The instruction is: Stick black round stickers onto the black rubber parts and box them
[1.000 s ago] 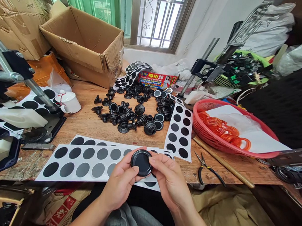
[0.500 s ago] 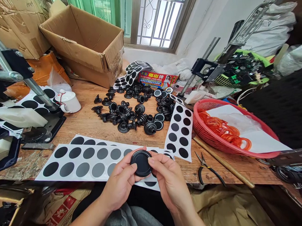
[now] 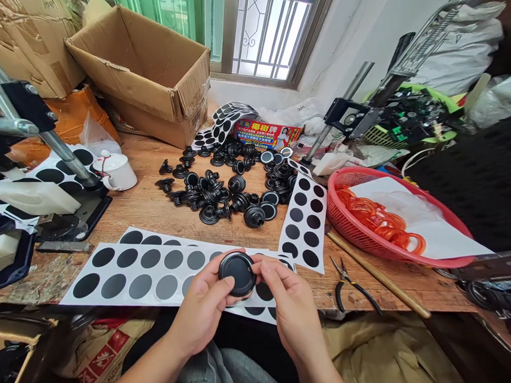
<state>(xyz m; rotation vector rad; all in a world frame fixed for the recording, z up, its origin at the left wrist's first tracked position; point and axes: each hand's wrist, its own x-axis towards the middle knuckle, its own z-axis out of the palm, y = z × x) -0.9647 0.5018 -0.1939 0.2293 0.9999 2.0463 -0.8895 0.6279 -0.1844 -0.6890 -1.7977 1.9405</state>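
A round black cap (image 3: 237, 273) is held over the near table edge, flat face up. My left hand (image 3: 205, 306) grips its left side, thumb on the face. My right hand (image 3: 292, 308) pinches its right rim with thumb and fingers. Under both hands lie white sheets of round black stickers (image 3: 144, 270). A pile of several black caps (image 3: 227, 184) sits in the middle of the wooden table, well beyond my hands.
Another sticker sheet (image 3: 303, 217) lies right of the pile. A red basket (image 3: 354, 232) holds orange rings and white paper. Pliers (image 3: 348, 286) and a wooden stick (image 3: 378, 276) lie at right. A press stand (image 3: 33, 139), white cup (image 3: 114, 170) and cardboard box (image 3: 144, 72) stand at left.
The cap has shifted slightly left and down. My right hand has slid back, uncovering black stickers beneath it; its fingers now hold only the rim.
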